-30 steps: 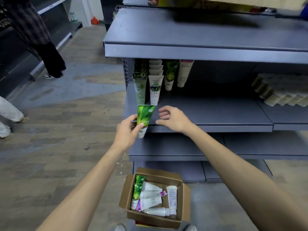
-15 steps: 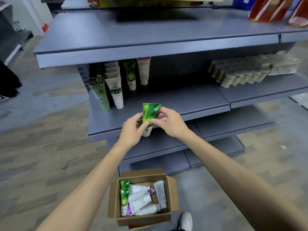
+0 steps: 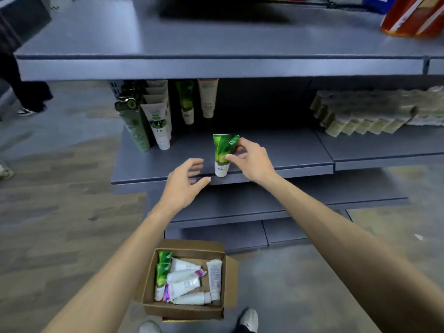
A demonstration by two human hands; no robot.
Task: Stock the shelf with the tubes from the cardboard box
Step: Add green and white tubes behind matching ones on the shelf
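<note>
The green tube [image 3: 224, 153] stood cap-down at the front edge of the shelf [image 3: 276, 150]. The right hand [image 3: 252, 161] pinched its side between thumb and fingers. The left hand [image 3: 185, 186] was just beside it, fingers spread, holding nothing.

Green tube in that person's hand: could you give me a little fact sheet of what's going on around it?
Green tube: upright, cap down, near the shelf front edge
Right hand: pinches the tube
Left hand: open, beside the tube, holding nothing
Cardboard box: on the floor, several tubes inside
Shelf back left: tubes standing in rows
</note>
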